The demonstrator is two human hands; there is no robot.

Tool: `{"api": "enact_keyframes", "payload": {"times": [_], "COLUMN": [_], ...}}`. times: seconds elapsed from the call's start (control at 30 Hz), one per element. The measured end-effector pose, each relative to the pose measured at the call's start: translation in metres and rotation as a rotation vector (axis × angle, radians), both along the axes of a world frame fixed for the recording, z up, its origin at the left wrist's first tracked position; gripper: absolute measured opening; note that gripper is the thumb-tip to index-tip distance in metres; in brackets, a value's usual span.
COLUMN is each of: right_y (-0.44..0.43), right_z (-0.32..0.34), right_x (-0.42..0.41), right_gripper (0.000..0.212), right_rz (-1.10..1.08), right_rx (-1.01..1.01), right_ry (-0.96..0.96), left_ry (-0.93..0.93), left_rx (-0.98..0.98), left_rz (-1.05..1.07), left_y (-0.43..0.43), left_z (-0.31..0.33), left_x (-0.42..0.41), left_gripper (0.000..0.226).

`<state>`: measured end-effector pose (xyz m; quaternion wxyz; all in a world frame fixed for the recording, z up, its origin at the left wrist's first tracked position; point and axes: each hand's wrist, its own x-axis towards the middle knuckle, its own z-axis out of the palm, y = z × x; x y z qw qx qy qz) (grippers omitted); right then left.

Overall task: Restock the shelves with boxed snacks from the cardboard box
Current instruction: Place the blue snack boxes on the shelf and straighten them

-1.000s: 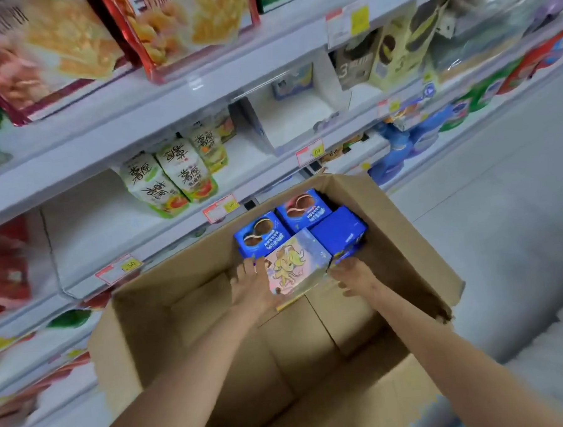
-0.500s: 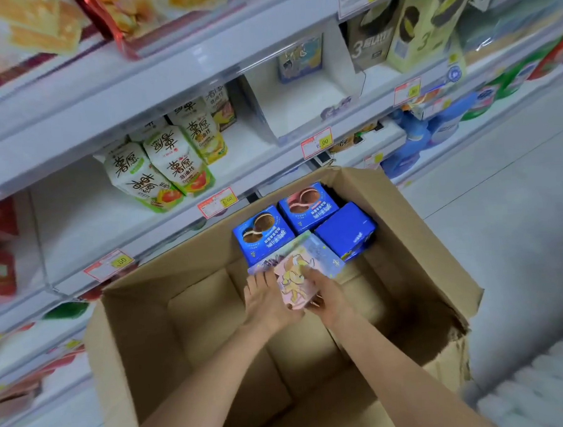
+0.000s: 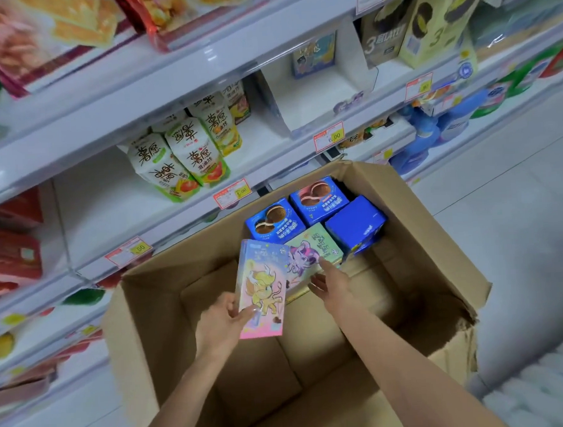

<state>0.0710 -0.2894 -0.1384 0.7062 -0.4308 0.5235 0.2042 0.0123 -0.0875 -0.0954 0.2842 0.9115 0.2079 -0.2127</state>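
Unloading the cardboard box (image 3: 432, 228): left hand (image 3: 222, 319) is pinching a pink snack box (image 3: 261, 292); right hand (image 3: 331, 284), fingers spread, is touching a green box (image 3: 321, 248), needing a grip next.

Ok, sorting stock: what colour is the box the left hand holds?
Box: pastel pink, yellow pony; head view.

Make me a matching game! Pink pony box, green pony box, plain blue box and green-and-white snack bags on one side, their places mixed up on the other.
1 pink pony box
2 green pony box
3 plain blue box
4 green-and-white snack bags

A on the shelf
B gripped by the left hand
C in the cardboard box, touched by the right hand
D tilted by the cardboard box's right wall

Pairs: 1-B, 2-C, 3-D, 4-A
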Motion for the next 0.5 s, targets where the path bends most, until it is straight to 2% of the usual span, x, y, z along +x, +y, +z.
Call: {"api": "enact_keyframes", "payload": {"times": [0.23, 0.4, 0.5], "right_y": [0.023, 0.027, 0.023], "right_z": [-0.014, -0.014, 0.001], "right_x": [0.008, 0.007, -0.006], "right_gripper": [0.029, 0.031, 0.024], "right_rz": [-0.187, -0.111, -0.051], "right_rx": [-0.030, -0.103, -0.235], "right_ry": [0.057, 0.016, -0.097], "left_ry": [-0.124, -0.203, -0.245], "left_rx": [-0.020, -0.110, -0.164], "left_rz": [0.188, 0.220, 0.182], "left_y": [0.019, 0.023, 0.019], "left_z": [0.008, 0.024, 0.036], "left_x": [-0.013, -0.016, -0.006], "left_gripper": [0.031, 0.029, 0.029]}}
